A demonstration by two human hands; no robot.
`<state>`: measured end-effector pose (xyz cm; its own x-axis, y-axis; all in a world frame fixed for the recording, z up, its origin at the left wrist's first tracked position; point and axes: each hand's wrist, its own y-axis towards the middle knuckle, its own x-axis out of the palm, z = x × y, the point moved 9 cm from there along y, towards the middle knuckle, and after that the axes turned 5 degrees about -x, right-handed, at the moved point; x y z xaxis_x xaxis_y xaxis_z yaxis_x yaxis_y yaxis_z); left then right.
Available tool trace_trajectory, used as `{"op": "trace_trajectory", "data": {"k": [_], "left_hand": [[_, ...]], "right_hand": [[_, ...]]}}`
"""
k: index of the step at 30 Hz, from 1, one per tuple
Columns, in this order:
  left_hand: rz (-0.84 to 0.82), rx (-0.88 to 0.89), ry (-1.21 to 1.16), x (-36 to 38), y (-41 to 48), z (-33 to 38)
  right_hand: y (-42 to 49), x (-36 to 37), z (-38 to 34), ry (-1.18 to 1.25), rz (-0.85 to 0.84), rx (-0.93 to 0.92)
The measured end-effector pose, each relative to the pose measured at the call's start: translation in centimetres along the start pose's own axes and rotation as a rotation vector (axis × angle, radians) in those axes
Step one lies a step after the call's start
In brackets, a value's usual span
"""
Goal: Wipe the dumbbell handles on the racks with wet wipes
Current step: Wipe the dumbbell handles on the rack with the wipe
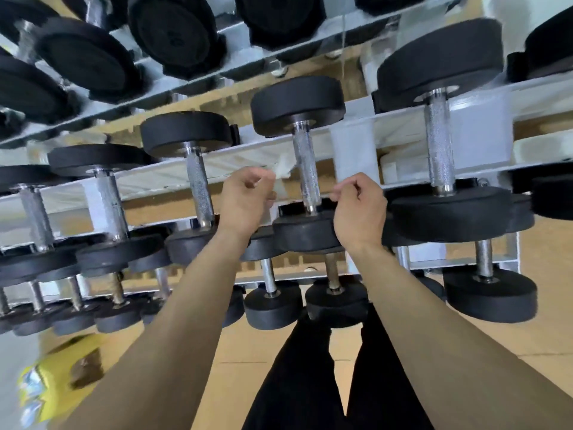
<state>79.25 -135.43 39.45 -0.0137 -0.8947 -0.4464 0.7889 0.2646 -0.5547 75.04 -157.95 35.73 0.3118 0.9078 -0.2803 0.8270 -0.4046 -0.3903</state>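
Black dumbbells with knurled steel handles lie on a white rack point(248, 156). My left hand point(245, 200) is raised just left of the middle dumbbell handle point(305, 175) and pinches a small white wet wipe point(283, 169) at its fingertips, close to the handle. My right hand point(359, 206) hovers on the handle's right side with curled fingers, thumb against forefinger. Nothing shows in it. Neither hand touches the handle. Neighbouring handles stand to the left point(200, 184) and to the right point(438, 141).
More dumbbells fill the upper tier point(173, 32) and the lower tier point(273, 305). A blurred yellow packet point(55, 377) lies at the bottom left. My legs in black trousers point(310, 383) stand on a tan floor close to the rack.
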Motion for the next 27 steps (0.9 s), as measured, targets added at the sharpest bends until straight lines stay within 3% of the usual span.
{"op": "trace_trajectory", "data": {"k": [4,8,10,18,20,24,25,27], "left_hand": [[0.035,-0.108,-0.159,1.9,2.7,-0.8],[-0.158,-0.348,-0.652,5.7,4.0,-0.3],[-0.264,-0.416,-0.737,6.7,4.1,-0.3],[-0.447,-0.177,-0.589,8.4,5.6,-1.3],[-0.513,-0.115,-0.423,8.2,5.4,-2.8],[-0.645,0.032,0.159,7.5,3.9,-5.1],[-0.646,0.019,0.182,7.5,3.9,-5.1],[-0.598,-0.058,-0.04,7.5,3.9,-3.7]], "right_hand": [[0.1,0.3,-0.2,0.01,0.028,-0.021],[0.2,0.4,-0.4,-0.031,0.041,-0.062],[0.3,0.4,-0.4,-0.031,0.043,-0.078],[0.7,0.3,0.3,-0.013,0.03,-0.023],[0.7,0.3,0.2,-0.013,0.027,-0.022],[0.6,0.3,0.0,-0.013,0.039,-0.024],[0.6,0.3,0.0,-0.009,0.037,-0.028],[0.6,0.3,0.0,-0.009,0.034,-0.031]]}}
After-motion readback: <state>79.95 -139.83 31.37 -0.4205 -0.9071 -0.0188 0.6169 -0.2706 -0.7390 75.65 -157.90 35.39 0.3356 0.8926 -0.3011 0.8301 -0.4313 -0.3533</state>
